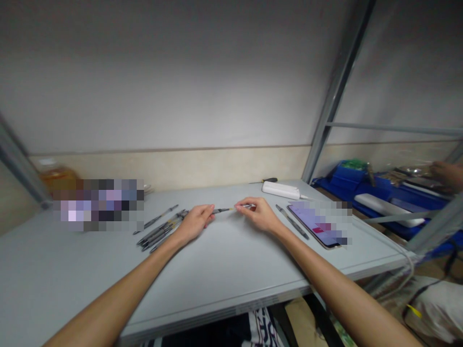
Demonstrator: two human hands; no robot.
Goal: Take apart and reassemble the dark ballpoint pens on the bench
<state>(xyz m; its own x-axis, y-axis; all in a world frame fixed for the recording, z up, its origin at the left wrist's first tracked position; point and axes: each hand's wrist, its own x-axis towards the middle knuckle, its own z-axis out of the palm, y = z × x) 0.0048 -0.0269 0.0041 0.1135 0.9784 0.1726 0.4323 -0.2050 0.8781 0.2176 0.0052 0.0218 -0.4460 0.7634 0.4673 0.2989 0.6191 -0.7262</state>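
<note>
My left hand [197, 220] is closed round the dark barrel of a pen [221, 210], held low over the grey table [224, 270]. My right hand [257, 213] pinches the pen's thin front end, just right of the left hand. Several more dark pens [161, 230] lie in a loose pile directly left of my left hand. A single pen [292, 221] lies to the right of my right hand.
A phone [320, 225] with a lit screen lies at the right near the table edge. A white oblong device [282, 190] and a small screwdriver [269, 180] sit at the back. Blue bins [347, 180] and another person's hand [446, 173] are beyond the metal frame post.
</note>
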